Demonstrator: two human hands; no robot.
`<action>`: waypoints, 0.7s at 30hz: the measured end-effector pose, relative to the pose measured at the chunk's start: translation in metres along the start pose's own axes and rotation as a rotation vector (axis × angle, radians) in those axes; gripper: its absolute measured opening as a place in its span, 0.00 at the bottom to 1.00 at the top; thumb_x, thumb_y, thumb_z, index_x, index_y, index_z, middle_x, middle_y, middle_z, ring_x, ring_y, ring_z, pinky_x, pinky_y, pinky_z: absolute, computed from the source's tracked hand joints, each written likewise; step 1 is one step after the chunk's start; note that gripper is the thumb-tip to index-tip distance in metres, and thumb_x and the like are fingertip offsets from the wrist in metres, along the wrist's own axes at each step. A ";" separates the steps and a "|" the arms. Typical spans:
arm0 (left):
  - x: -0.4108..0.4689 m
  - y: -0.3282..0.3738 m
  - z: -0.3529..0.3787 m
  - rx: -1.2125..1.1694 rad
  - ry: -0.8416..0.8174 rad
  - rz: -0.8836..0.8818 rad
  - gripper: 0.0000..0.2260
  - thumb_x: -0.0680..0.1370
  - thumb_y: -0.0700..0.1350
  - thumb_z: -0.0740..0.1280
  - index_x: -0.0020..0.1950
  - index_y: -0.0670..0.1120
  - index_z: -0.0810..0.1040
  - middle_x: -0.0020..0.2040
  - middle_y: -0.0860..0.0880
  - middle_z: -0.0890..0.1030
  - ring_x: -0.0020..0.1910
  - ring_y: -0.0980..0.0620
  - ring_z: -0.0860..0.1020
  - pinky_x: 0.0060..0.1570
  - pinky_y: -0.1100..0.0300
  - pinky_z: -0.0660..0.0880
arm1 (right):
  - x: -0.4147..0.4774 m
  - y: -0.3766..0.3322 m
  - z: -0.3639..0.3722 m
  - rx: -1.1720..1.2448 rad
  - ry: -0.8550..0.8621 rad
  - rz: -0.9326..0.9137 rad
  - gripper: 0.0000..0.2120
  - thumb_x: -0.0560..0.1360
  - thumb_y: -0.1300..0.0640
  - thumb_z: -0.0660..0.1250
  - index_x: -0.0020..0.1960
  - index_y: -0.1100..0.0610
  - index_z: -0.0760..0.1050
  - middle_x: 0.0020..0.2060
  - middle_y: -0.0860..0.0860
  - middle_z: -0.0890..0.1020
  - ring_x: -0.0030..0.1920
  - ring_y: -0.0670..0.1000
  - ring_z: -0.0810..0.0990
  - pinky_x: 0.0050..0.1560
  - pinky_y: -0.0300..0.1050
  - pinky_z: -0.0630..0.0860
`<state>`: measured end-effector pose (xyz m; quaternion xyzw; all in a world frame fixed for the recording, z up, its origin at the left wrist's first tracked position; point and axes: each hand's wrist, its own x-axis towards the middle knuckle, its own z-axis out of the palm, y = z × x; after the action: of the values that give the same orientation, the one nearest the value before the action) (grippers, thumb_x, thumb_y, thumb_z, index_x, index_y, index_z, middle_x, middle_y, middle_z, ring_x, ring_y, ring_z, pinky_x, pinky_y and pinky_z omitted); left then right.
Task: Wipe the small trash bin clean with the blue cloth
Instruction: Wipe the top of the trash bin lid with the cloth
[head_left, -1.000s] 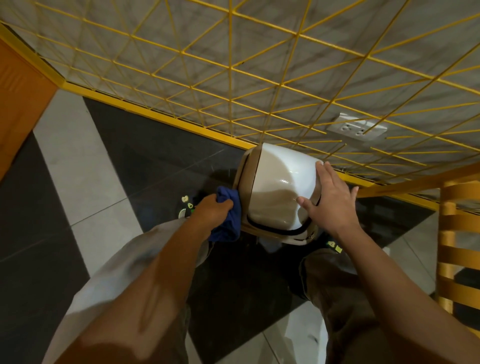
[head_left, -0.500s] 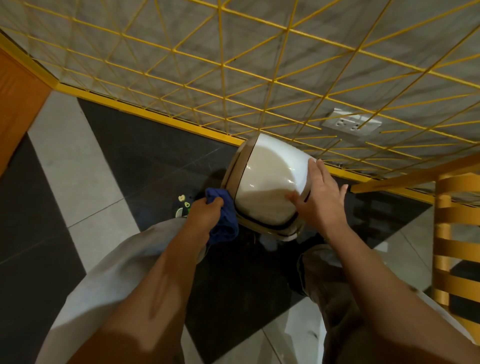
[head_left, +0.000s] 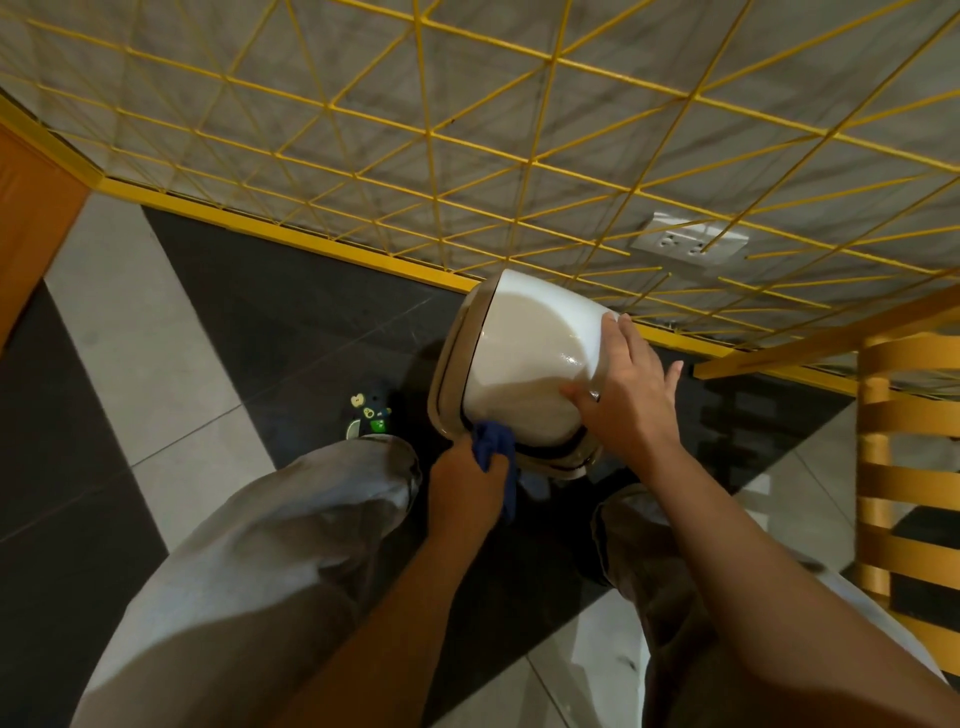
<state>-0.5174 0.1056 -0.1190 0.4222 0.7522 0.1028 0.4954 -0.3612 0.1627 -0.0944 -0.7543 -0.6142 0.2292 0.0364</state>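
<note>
Close to the yellow wire grid (head_left: 431, 135), over a black tile of the floor (head_left: 291, 322), the small white trash bin (head_left: 519, 374) sits tilted. The right hand (head_left: 628, 395) lies spread flat on its side. The left hand (head_left: 467, 483) clutches the blue cloth (head_left: 493, 447), bunched against the bin's lower rim.

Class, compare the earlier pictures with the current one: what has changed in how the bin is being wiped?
The left hand, gripping the blue cloth, slid from the left side of the small trash bin round to its near lower edge. The right hand stayed on the bin's right side, keeping it tilted.
</note>
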 end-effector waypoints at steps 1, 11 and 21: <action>-0.004 -0.001 0.010 0.009 -0.005 0.026 0.10 0.78 0.43 0.62 0.55 0.37 0.73 0.53 0.37 0.77 0.52 0.41 0.76 0.46 0.56 0.69 | 0.000 0.000 0.000 0.001 -0.001 -0.001 0.42 0.72 0.48 0.68 0.76 0.55 0.47 0.76 0.53 0.52 0.76 0.56 0.51 0.72 0.64 0.41; -0.030 0.007 0.052 -0.118 -0.068 0.085 0.09 0.77 0.43 0.65 0.53 0.40 0.76 0.51 0.44 0.76 0.51 0.48 0.77 0.46 0.63 0.71 | -0.001 0.004 0.000 -0.005 0.022 -0.037 0.42 0.71 0.48 0.70 0.76 0.56 0.49 0.76 0.53 0.54 0.75 0.57 0.53 0.71 0.66 0.42; -0.006 0.018 0.033 0.104 0.069 0.656 0.19 0.72 0.50 0.61 0.59 0.44 0.78 0.55 0.45 0.77 0.53 0.47 0.77 0.54 0.51 0.76 | 0.001 0.006 -0.001 0.006 0.028 -0.025 0.40 0.72 0.46 0.68 0.76 0.53 0.50 0.76 0.51 0.55 0.75 0.55 0.53 0.71 0.65 0.41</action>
<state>-0.4795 0.1032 -0.1206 0.6630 0.5967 0.2325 0.3877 -0.3555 0.1628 -0.0961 -0.7495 -0.6224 0.2199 0.0501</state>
